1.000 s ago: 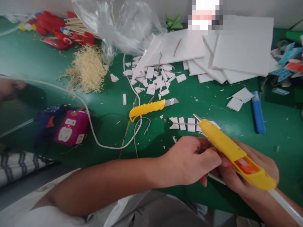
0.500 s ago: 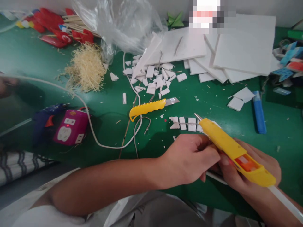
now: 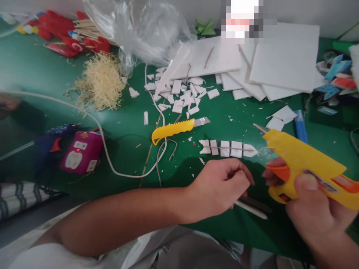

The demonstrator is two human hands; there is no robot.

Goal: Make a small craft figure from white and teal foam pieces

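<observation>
My right hand [image 3: 316,201] grips a yellow glue gun [image 3: 311,157] with an orange trigger, its metal nozzle pointing up and left. My left hand [image 3: 224,186] is closed, fingers curled, on a thin white foam strip [image 3: 251,209] that sticks out below it to the right; its fingertips are mostly hidden. Just beyond lies a row of small white foam pieces [image 3: 236,149] joined along a grey cord, with notched left end and pointed right end. Fine glue threads stretch between the pointed end and the gun. A yellow utility knife [image 3: 174,130], blade out, lies left of the row.
Foam scraps [image 3: 178,97] and stacked white foam sheets [image 3: 286,56] lie at the back. A blue cutter [image 3: 300,127] rests at right. A purple power socket [image 3: 81,152], white cable [image 3: 112,158], straw-like shreds [image 3: 102,82] and plastic bag [image 3: 148,33] occupy the left and back.
My right hand has moved right with the glue gun, away from my left hand, and the gun has turned side-on. The foam row's pointed end and the white strip now show more fully.
</observation>
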